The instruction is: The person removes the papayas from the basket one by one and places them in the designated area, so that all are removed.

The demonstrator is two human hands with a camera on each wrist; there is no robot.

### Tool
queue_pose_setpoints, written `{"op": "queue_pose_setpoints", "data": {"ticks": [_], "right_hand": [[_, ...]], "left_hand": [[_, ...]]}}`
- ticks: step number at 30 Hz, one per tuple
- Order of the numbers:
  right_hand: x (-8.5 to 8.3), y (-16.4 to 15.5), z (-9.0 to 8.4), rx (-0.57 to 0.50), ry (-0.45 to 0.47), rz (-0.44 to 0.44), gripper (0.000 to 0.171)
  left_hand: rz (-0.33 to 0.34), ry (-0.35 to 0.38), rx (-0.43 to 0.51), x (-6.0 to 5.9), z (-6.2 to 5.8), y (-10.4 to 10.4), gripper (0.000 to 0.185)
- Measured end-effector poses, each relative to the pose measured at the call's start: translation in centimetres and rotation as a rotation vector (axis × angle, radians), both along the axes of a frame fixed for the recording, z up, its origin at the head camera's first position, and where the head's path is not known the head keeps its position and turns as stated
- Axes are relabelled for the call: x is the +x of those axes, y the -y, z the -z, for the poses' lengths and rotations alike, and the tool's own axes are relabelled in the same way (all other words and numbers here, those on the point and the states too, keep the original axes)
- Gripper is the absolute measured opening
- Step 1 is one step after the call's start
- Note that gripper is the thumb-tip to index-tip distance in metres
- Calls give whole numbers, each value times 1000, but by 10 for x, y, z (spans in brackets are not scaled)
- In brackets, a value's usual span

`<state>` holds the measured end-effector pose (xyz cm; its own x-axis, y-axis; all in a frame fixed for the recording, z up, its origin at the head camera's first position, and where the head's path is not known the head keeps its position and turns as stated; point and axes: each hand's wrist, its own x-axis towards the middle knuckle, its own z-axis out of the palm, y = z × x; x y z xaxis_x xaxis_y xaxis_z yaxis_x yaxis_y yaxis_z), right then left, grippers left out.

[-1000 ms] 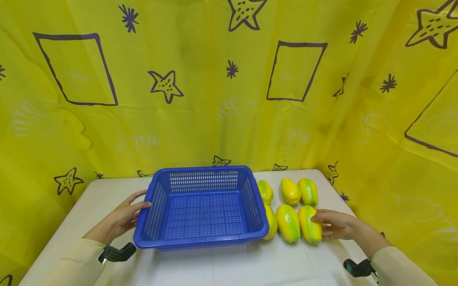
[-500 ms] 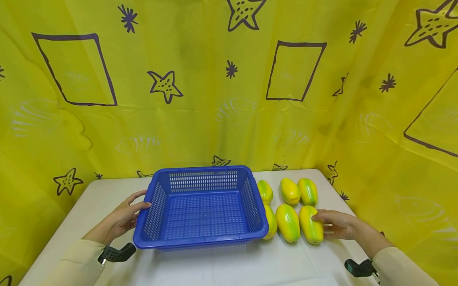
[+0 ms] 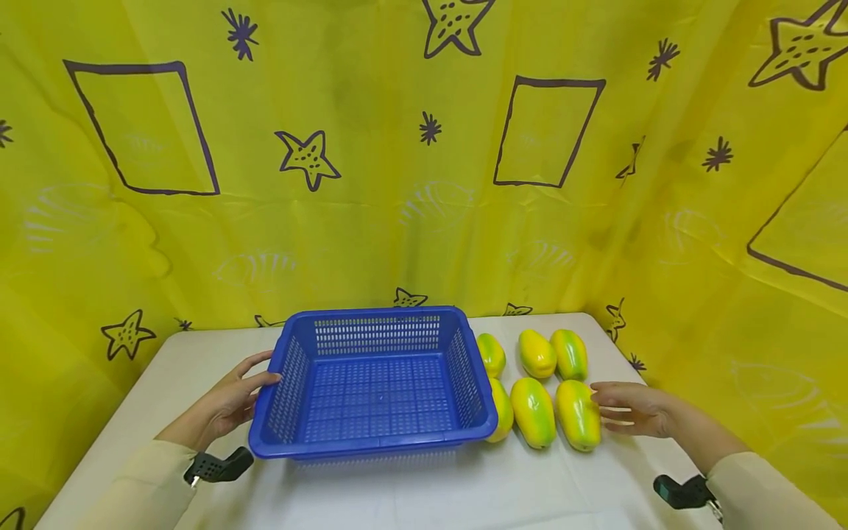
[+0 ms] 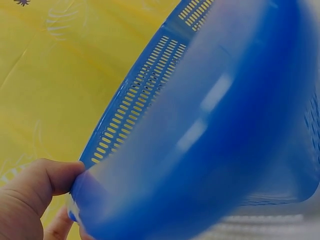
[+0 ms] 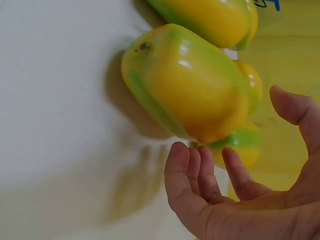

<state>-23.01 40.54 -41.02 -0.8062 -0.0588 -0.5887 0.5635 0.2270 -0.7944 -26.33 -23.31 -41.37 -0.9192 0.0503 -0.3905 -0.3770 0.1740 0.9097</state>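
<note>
Head view: left hand (image 3: 232,401) grips basket (image 3: 374,442) rim; right hand (image 3: 632,411) beside papaya (image 3: 578,414) (fingers loose, empty).

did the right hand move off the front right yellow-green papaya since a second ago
Yes. The right hand has slid rightward off the front right yellow-green papaya, toward the white table's right edge; its fingers are now relaxed, at most grazing the fruit.
</note>
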Motion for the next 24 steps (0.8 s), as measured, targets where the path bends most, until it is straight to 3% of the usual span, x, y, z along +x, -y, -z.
{"op": "queue_pose_setpoints", "data": {"ticks": [9,20,24], "right_hand": [[-4,3,-42,94,-99,-164,68],[-2,61,-75,138,-239,-286,72],[-4,82,-82,169,-315,-308,71]], "left_hand": [[7,0,3,0,0,1,82],[-9,1,-11,4,6,12,83],[13,-3,-74,4,3,14,81]]}}
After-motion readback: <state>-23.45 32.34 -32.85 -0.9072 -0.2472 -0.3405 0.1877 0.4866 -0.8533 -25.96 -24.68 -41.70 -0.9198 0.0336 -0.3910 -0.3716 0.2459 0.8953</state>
